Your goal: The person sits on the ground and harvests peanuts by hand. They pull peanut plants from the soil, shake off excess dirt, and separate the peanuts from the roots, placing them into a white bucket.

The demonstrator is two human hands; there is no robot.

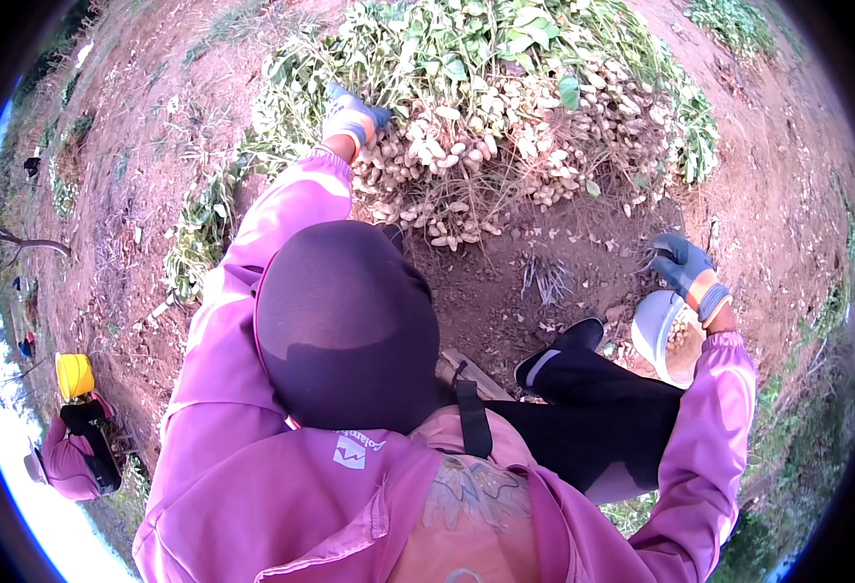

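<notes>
A large heap of uprooted peanut plants (471, 44) lies before me, with clusters of pale peanut pods (445, 149) towards me. My left hand (354, 120), in a grey-blue and orange work glove, grips plants at the heap's left edge; leaves hide part of its fingers. My right hand (684, 275), gloved alike, hangs with curled fingers just above and beside a white bucket (652, 324). Thin strands show near its fingertips, but whether it holds them is unclear. Peanuts (682, 331) are visible inside the bucket, which my right wrist and sleeve partly cover.
My dark-shod foot (562, 350) rests on soil near the bucket. Pale root stubble (546, 280) lies between foot and heap. A wooden piece (478, 375) shows beside my leg. Wilted plants (197, 233) lie left. Another person (77, 459) sits far left near a yellow bucket (75, 375).
</notes>
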